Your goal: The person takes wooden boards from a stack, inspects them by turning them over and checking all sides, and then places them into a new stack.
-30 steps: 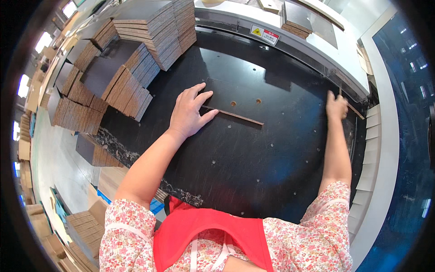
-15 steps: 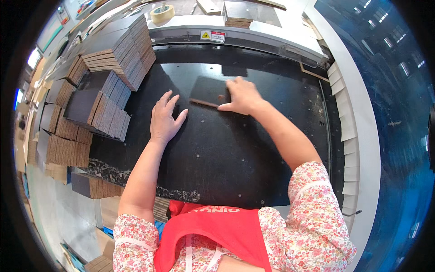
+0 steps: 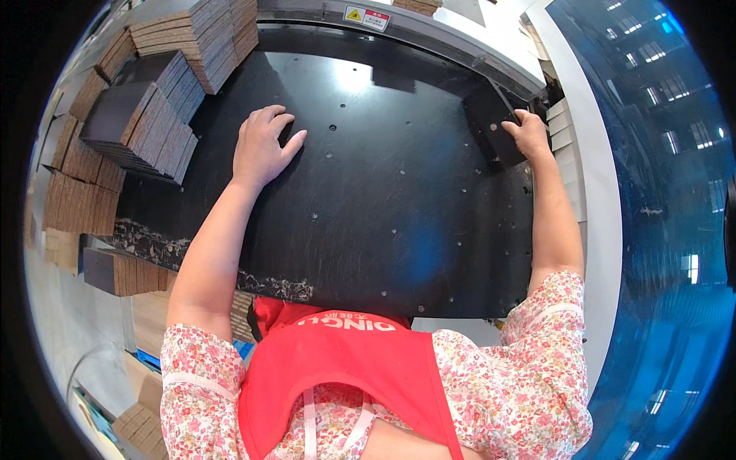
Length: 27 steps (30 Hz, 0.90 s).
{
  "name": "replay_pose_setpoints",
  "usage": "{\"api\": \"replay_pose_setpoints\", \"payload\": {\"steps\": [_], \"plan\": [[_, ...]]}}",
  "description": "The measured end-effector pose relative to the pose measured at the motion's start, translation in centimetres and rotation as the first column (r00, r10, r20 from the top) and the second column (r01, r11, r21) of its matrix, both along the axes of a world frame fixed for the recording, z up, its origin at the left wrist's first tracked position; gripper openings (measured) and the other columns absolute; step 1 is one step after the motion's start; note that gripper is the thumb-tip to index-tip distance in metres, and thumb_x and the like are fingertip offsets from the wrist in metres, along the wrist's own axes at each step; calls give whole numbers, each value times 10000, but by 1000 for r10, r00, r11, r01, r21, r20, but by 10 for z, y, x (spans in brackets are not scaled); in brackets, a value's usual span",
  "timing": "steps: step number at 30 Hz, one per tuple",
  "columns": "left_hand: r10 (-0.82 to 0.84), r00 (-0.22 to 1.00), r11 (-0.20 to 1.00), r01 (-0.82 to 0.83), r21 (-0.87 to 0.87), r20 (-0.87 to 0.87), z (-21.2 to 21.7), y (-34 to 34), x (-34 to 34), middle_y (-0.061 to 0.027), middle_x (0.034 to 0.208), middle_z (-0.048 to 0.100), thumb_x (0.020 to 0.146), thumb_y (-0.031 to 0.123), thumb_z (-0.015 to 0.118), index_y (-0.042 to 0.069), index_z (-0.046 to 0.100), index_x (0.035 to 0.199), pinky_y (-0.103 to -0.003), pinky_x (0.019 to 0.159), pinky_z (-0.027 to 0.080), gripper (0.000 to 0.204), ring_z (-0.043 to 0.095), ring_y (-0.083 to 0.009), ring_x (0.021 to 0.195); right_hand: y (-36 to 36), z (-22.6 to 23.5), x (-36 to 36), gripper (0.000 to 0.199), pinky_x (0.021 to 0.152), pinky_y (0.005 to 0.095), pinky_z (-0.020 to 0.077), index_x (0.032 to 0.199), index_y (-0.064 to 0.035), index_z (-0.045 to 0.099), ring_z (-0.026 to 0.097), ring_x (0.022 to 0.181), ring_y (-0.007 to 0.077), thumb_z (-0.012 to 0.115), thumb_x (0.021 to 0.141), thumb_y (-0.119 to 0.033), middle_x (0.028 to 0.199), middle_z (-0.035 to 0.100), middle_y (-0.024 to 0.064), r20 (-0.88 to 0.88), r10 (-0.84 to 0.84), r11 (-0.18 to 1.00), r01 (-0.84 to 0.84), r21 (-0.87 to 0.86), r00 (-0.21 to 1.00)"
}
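Observation:
At the right side of the black tabletop (image 3: 360,207), my right hand (image 3: 527,136) grips the right edge of a flat dark board (image 3: 484,126). Its thumb rests near that edge, and part of the board is hidden by the fingers. The board's dark face blends with the glossy black surface, so I cannot tell whether it lies flat or tilts. My left hand (image 3: 263,146) rests on the left half of the table, holding nothing, with its thumb apart from the fingers. To its left stand stacks of dark-faced boards (image 3: 142,126) with brown particleboard edges.
A white frame with a warning label (image 3: 366,17) runs along the far edge. Past the right edge are pale overlapping flaps (image 3: 567,165) and a blue glossy panel (image 3: 667,230). More board stacks (image 3: 126,272) sit lower at the left, beside the table's chipped near edge (image 3: 272,285).
My right hand has carried the dark board from the middle of the table to its right edge. My left hand stays at the left, while the whole view has shifted.

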<state>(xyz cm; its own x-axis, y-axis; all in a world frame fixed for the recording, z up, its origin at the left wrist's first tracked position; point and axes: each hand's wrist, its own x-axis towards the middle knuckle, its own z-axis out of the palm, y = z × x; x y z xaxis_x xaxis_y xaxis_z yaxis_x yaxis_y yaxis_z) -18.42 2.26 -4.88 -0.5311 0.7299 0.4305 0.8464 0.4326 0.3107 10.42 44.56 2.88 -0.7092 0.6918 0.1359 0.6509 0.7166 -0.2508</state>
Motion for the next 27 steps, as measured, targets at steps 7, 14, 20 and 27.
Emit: {"api": "replay_pose_setpoints", "payload": {"steps": [7, 14, 20, 27], "plan": [[-11, 1000, 1000, 11, 15, 0, -2, 1, -3, -108, 1273, 603, 887, 345, 687, 53, 687, 1106, -422, 1068, 406, 365, 536, -280, 1229, 15, 0, -12, 316, 868, 474, 509, 1005, -9, 648, 632, 1033, 400, 740, 848, -268, 1078, 671, 217, 89, -87, 973, 66, 222, 992], [-4, 1000, 1000, 4, 2, 19, -1, 1, -2, -102, 1272, 602, 880, 326, 694, 62, 685, 1115, -421, 1075, 403, 353, 534, -269, 1231, 20, -17, -9, 305, 886, 469, 511, 1021, -5, 640, 628, 1040, 404, 724, 867, -255, 1106, 667, 205, 41, -94, 934, 74, 349, 995], [5, 1000, 1000, -5, -2, 7, -2, 1, -4, -97, 1274, 601, 880, 308, 692, 64, 683, 1117, -417, 1075, 404, 341, 533, -265, 1231, 33, -9, -13, 294, 785, 465, 514, 1039, -4, 668, 666, 897, 408, 724, 857, -228, 907, 685, 235, 29, -60, 982, 54, 178, 998], [22, 1000, 1000, -22, -11, 14, -2, -1, -3, -92, 1272, 601, 874, 295, 692, 71, 683, 1113, -418, 1071, 406, 327, 536, -265, 1224, 12, -24, -6, 391, 671, 312, 499, 1124, 44, 584, 598, 695, 134, 736, 892, -231, 833, 646, 39, -811, -47, 996, 94, 10, 583]]}}
